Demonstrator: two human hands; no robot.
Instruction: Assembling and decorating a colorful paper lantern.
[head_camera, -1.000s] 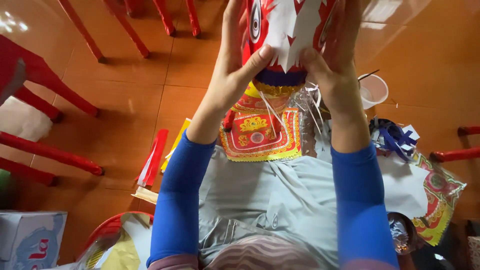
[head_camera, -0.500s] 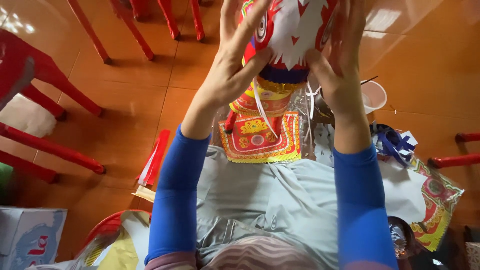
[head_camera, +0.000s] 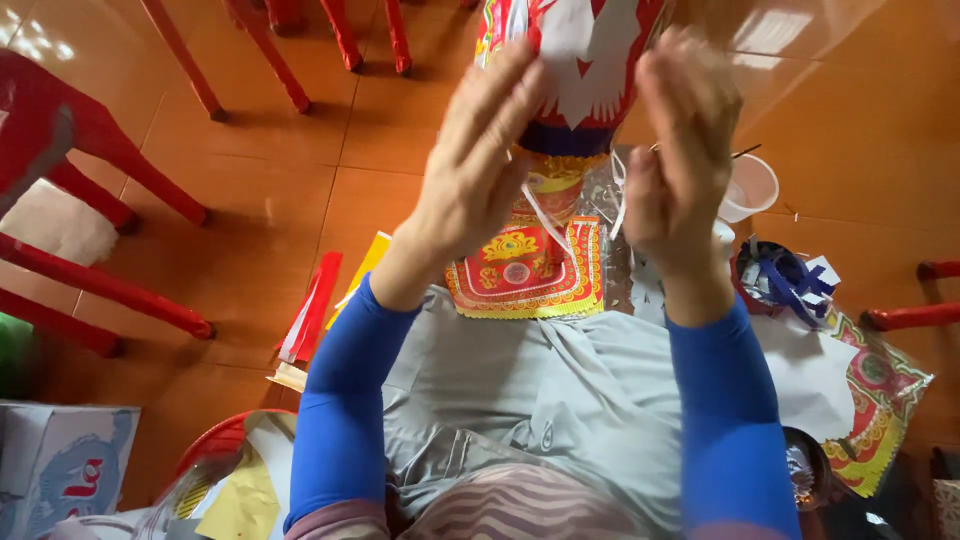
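Between both palms | paper lantern (head_camera: 575, 60) | left hand (head_camera: 480, 165), right hand (head_camera: 680, 150) pressing sides

Paper lantern (head_camera: 580, 70): I see a rounded red body with white cut-paper shapes on it, a dark blue band at its lower end, yellow trim just beneath. Held raised, upright, between my left hand (head_camera: 480, 170) and right hand (head_camera: 680, 150), palms pressed to its two sides. Top runs out of view. Thin white strips (head_camera: 545, 220) hang from its base, between the wrists.
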